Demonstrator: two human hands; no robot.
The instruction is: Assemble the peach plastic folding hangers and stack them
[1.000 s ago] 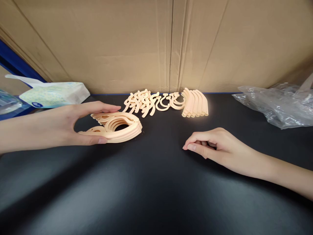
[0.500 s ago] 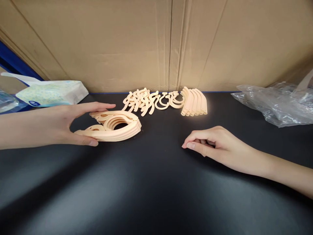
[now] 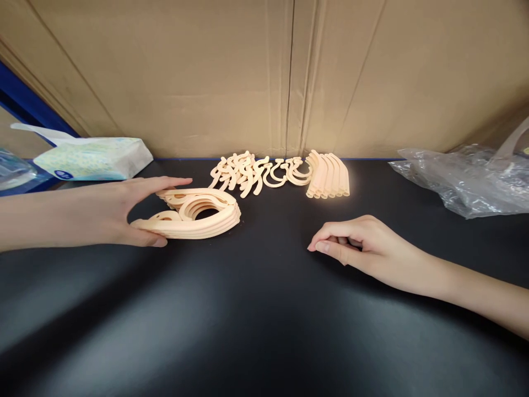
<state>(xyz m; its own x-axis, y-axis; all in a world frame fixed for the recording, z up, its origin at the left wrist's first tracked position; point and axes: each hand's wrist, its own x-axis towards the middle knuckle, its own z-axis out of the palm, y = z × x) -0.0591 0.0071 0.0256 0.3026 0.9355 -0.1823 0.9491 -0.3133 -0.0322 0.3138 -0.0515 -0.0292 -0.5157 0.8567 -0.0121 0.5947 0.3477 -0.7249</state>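
Observation:
My left hand reaches in from the left around the left end of a stack of folded peach plastic hangers. Its thumb lies along the near side and its fingers stretch past the far side, spread wide rather than clamped. The stack rests flat on the black table. My right hand rests on the table at the right, fingers curled in with the thumb against them. Nothing shows in it. Loose peach parts lie farther back: a pile of curved arms, several hooks and a row of curved tube-like pieces.
A soft tissue pack stands at the back left, with clear plastic at the far left edge. A crumpled clear plastic bag lies at the back right. A cardboard wall closes off the back of the black table.
My left fingers have drawn back slightly to the left relative to the hanger stack. My right hand keeps its place. The view has shifted a little.

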